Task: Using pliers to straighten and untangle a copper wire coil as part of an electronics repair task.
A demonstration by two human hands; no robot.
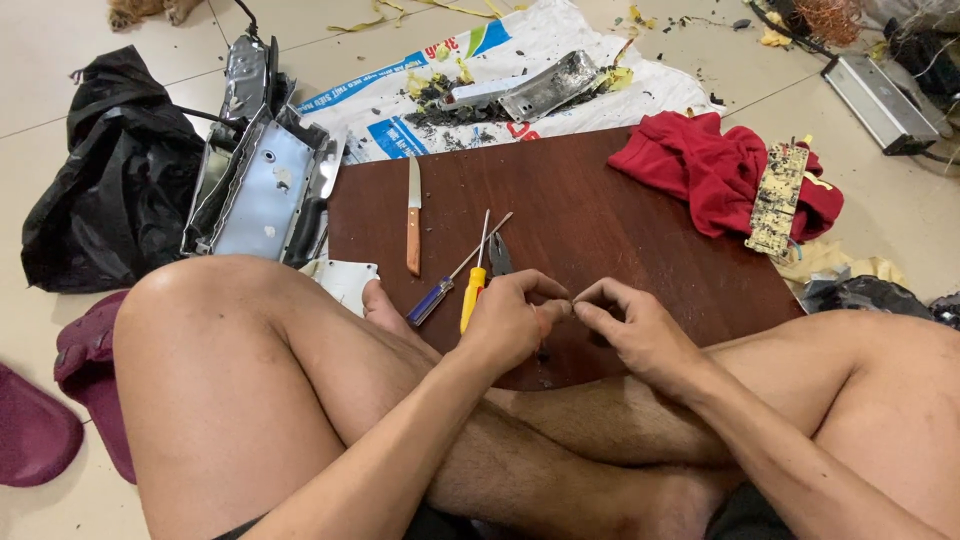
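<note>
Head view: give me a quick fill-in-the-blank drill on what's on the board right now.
1. The knife on the brown board has a ____ handle.
2. Beside the yellow-handled screwdriver lies one with a ____ handle.
3. The circuit board rests on a ____ cloth.
4. The left hand and right hand meet at their ____.

Missing words: wooden; blue; red; fingertips

Only one package: a flattened white woven sack (pixel 520 70) spread on the floor at twelve o'clock, just beyond the far edge of the brown board. Rectangular, crumpled, printed with blue panels, a green and blue swoosh and red lettering. Partly covered by dark debris and metal scrap.
</note>
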